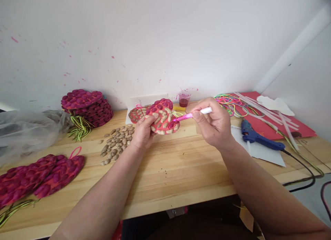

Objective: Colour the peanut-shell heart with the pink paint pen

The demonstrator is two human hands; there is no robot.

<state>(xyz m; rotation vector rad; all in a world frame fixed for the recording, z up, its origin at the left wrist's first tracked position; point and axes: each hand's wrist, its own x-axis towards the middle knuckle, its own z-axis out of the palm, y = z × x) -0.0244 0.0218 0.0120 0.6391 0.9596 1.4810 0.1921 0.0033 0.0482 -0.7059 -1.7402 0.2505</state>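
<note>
Forearms [258, 181], left grip [143, 132] around peanut-studded piece [164, 119], right [216, 124] around brush [185, 117], cup [184, 95] with red liquid [183, 102]

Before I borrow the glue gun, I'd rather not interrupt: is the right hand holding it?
No, the right hand holds a pink-and-white stick, while the blue glue gun lies apart to its right.

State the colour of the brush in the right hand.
The brush is white at its upper end, pink toward the tip; best in the head view.
</note>
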